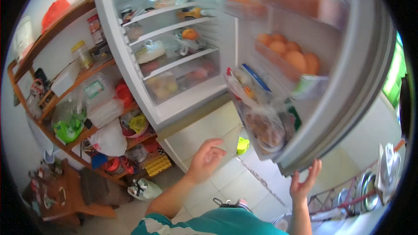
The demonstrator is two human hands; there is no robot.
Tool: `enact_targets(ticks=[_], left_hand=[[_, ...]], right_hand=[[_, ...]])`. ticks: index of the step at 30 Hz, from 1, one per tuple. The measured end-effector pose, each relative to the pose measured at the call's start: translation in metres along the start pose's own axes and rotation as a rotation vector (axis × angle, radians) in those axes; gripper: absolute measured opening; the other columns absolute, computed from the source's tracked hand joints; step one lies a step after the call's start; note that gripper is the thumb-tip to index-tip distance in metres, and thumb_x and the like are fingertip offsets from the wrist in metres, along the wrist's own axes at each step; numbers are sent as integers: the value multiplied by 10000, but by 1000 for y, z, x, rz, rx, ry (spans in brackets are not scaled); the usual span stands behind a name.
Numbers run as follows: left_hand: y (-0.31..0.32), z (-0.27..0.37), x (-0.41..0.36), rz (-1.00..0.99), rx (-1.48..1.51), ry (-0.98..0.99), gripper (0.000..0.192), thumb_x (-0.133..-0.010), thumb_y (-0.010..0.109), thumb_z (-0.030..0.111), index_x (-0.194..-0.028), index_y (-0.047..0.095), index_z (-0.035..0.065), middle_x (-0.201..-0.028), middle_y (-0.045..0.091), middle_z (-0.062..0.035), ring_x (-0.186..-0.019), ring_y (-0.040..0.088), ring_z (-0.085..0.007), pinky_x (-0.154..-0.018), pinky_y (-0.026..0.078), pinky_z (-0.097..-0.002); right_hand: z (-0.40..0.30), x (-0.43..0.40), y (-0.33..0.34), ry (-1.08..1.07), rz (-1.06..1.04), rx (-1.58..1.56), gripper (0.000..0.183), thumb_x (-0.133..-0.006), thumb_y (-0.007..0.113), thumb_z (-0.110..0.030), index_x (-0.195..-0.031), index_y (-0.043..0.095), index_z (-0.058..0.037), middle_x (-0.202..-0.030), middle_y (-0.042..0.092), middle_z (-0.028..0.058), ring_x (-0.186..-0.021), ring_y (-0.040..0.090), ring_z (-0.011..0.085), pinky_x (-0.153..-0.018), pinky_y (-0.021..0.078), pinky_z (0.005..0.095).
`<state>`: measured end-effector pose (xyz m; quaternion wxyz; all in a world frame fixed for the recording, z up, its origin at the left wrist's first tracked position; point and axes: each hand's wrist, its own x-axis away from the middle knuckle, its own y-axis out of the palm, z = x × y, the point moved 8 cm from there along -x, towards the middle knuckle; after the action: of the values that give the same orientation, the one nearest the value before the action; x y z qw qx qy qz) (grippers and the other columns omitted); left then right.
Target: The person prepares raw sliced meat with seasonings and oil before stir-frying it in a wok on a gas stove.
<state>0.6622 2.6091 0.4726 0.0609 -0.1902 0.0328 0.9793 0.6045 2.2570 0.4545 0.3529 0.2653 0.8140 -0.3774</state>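
Observation:
The refrigerator stands before me with its upper compartment open and its light on. Its door is swung out to the right and looks blurred. My right hand is at the door's lower outer corner with fingers spread; whether the fingertips touch it I cannot tell. In front of the lower cabinet panel, my left hand hangs in the air, fingers loosely curved and nothing in it. Eggs fill a door rack, and a clear plastic bag of food sits in the bottom one.
Left of the refrigerator, a wooden shelf rack carries bags, jars and tubs. A stuffed bag rests on the tiled floor beside it. A rack with metal bowls stands at lower right. A yellow-green object lies below the door.

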Motion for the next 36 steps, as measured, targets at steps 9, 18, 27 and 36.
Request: enact_targets(ticks=[9,18,27,36], left_hand=[[6,56,50,-57,-551,309,649,-833,567,149,-1376,291,-73,-1396,353,-182,-1278,361,-301,-1082,250,-419],[-143,-7,55,806,-547,293,514,-997,400,285,-1317,338,-113,-1295,436,-238,-1198,430,-263,-1037,299,-364],[-105,7,2,1068,-1697,312,698,-898,480,528,-1362,366,19,-1331,405,-228,-1230,403,-370,-991,351,-520],[-122,-126,-121,848,-1639,-602,698,-905,422,513,-1418,252,71,-1480,213,-143,-1338,245,-375,-1079,237,-542]], right_hand=[[-138,14,51,-288,-316,-393,420,-758,669,-99,-1161,564,-45,-1254,503,203,-937,624,315,-798,532,367],[182,185,77,441,-775,235,260,-821,588,-273,-987,664,-88,-1078,613,126,-891,614,348,-789,509,429],[401,397,-50,1402,-1115,424,324,-783,561,-322,-730,705,-36,-715,673,144,-607,660,249,-624,538,348],[532,233,-41,1331,-755,320,370,-813,555,-374,-1003,675,-80,-987,670,154,-940,633,322,-826,499,397]])
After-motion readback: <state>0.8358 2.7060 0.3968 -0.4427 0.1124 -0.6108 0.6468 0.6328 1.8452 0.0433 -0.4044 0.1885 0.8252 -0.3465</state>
